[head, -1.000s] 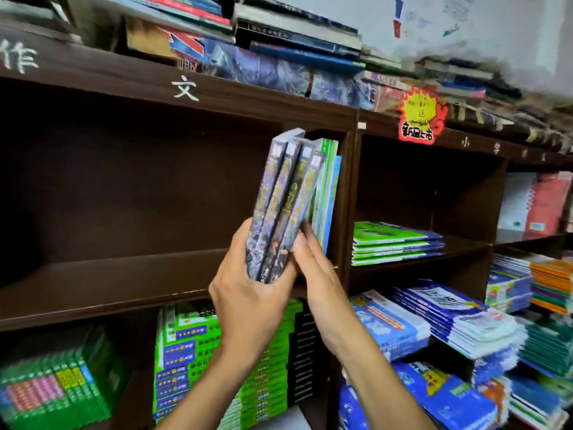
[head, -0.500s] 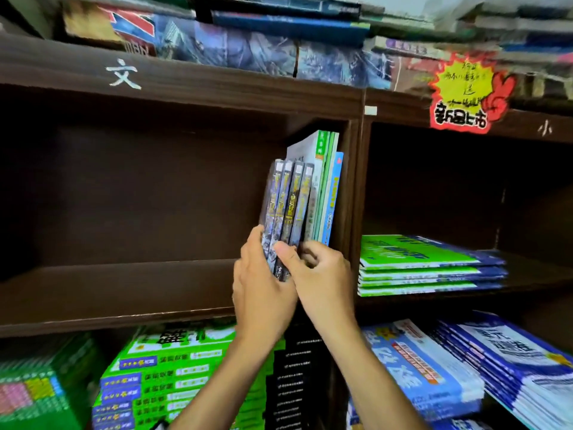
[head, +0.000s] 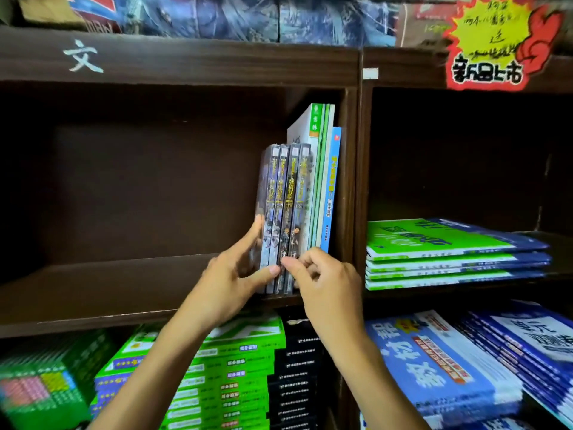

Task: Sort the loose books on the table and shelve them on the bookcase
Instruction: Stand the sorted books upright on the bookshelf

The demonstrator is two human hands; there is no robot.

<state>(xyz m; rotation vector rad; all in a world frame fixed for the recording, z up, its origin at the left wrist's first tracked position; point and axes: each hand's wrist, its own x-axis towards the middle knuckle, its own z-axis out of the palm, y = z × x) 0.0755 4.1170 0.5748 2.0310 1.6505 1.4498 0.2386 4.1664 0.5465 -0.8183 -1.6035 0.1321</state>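
Note:
Several slim dark-spined books (head: 286, 200) stand upright on the brown bookcase shelf (head: 124, 293), pressed against taller green-and-white books (head: 319, 169) and a blue one (head: 331, 187) at the compartment's right wall. My left hand (head: 231, 274) lies with straight fingers flat on the left cover of the dark set, its thumb across the bottom of the spines. My right hand (head: 322, 274) has curled fingers, and its thumb and fingertips touch the lower ends of the spines.
Left of the standing books the compartment is dark and bare. Flat green-and-blue workbooks (head: 449, 252) are stacked in the right compartment. Below are green stacks (head: 217, 377), black-spined books (head: 294, 373) and blue workbooks (head: 440, 370). A red-yellow sign (head: 493, 41) hangs on the upper rail.
The dark books went from tilted in both hands in front of the shelf to standing upright on it. My left hand opened flat against them. My right hand slid to the spine bottoms.

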